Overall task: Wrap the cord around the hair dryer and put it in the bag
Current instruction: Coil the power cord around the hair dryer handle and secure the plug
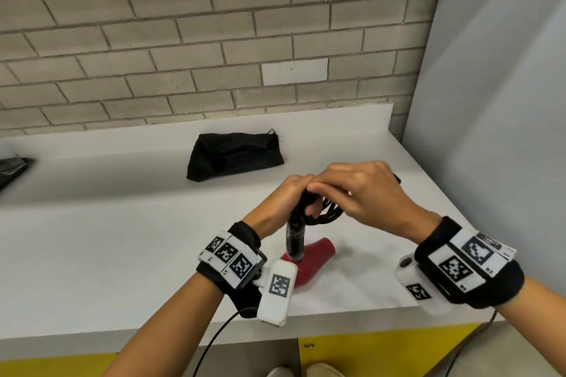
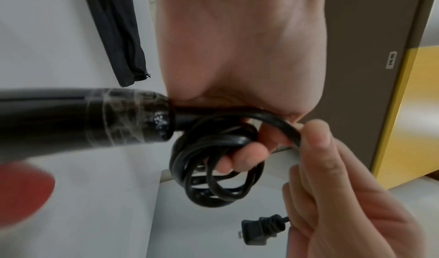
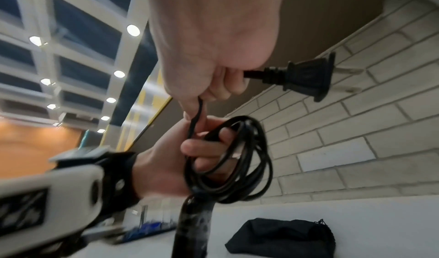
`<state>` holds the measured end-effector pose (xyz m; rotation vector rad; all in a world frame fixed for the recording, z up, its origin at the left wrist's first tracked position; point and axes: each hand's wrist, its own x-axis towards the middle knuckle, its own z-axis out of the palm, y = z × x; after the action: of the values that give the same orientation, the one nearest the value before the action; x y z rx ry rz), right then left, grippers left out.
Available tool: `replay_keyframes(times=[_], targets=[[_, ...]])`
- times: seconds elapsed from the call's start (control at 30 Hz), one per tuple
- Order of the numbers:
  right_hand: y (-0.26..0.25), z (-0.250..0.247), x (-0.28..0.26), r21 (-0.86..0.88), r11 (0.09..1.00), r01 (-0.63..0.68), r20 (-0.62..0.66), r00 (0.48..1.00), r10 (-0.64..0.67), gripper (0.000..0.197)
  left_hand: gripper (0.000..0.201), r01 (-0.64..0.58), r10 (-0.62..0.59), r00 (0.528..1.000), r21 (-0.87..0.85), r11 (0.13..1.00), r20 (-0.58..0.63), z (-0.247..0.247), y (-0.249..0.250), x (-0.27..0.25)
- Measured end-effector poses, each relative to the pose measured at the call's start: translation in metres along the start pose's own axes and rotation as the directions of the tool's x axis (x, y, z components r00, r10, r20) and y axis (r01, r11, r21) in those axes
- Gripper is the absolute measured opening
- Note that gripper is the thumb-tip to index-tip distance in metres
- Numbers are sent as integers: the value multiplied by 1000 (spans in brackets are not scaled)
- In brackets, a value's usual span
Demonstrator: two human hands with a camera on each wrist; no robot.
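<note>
Closest in: black wrist bands (image 1: pixel 229 257) with white checkered tags, one on each forearm, out over the front edge of the white bench (image 1: pixel 122 223).

Clasps with the left grip (image 1: pixel 294 193) the top end of the hair dryer (image 1: pixel 315 257), fingers curled round the black handle where the cord leaves it. Stands the dryer handle-up, red body down on the bench, nozzle pointing right, just beyond the left wrist band.

Carries the black cord (image 2: pixel 213 168) in several loose loops threaded over the left fingers (image 2: pixel 244 158), hanging beside the handle's end rather than wound round it.

Pinches with the right grip (image 1: pixel 367 193) the free stretch of cord between thumb and fingers, touching the left grip from above. Leaves the plug (image 3: pixel 306 76) sticking out past the curled right fingers, prongs pointing away.

Farther back on the bench, well apart from both grips: the black bag (image 1: pixel 235 156), lying flat and slumped near the brick wall (image 1: pixel 183 40).
</note>
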<state>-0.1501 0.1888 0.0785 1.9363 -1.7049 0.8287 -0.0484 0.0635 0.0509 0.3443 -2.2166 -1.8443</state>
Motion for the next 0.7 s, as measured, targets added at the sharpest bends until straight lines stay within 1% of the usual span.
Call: replay_keyframes(times=[0.07, 0.1, 0.17, 0.2, 0.23, 0.27, 0.3, 0.33, 0.37, 0.4, 0.47, 0.53, 0.6, 0.67, 0.7], targets=[[6, -3, -2, 19, 999, -42, -15, 999, 43, 29, 53, 36, -36, 999, -3, 999, -22, 3, 3, 0], [9, -5, -3, 41, 996, -74, -16, 997, 75, 30, 56, 47, -47, 999, -1, 999, -18, 3, 4, 0], [18, -8, -7, 141, 970, -197, 51, 980, 192, 26, 53, 39, -40, 999, 23, 999, 16, 3, 5, -2], [25, -10, -9, 177, 948, -263, 117, 962, 245, 27, 49, 26, -28, 999, 38, 999, 41, 2, 6, -4], [33, -12, -13, 171, 939, -300, 184, 945, 269, 28, 45, 16, -19, 998, 49, 999, 62, 0, 7, -7], [41, -14, -17, 120, 951, -285, 229, 940, 253, 29, 40, 9, -13, 997, 52, 999, 74, -2, 9, -9], [48, -17, -22, 62, 970, -235, 248, 945, 213, 32, 39, 6, -9, 997, 47, 999, 79, -5, 10, -10], [55, -18, -27, 12, 984, -179, 255, 952, 170, 40, 39, 5, -8, 997, 39, 999, 81, -6, 12, -10], [62, -18, -32, -21, 988, -154, 265, 952, 154, 48, 40, 5, -7, 997, 30, 1000, 81, -7, 14, -10], [67, -17, -36, -37, 985, -166, 283, 944, 170, 52, 41, 7, -9, 997, 21, 1000, 82, -7, 16, -9], [72, -18, -40, -79, 962, -261, 312, 910, 273, 51, 40, 12, -11, 996, -13, 1000, 87, -6, 19, -8], [70, -16, -43, -198, 924, -328, 341, 861, 378, 45, 38, 21, -17, 995, -44, 999, 99, -4, 20, -7], [69, -9, -43, -292, 893, -343, 348, 831, 433, 34, 38, 36, -29, 993, -66, 997, 111, -2, 20, -6], [68, -4, -40, -296, 876, -380, 333, 819, 468, 29, 39, 48, -36, 991, -91, 995, 127, -1, 19, -6], [68, -2, -37, -259, 871, -418, 303, 821, 484, 27, 38, 51, -37, 990, -102, 993, 133, 0, 19, -5]])
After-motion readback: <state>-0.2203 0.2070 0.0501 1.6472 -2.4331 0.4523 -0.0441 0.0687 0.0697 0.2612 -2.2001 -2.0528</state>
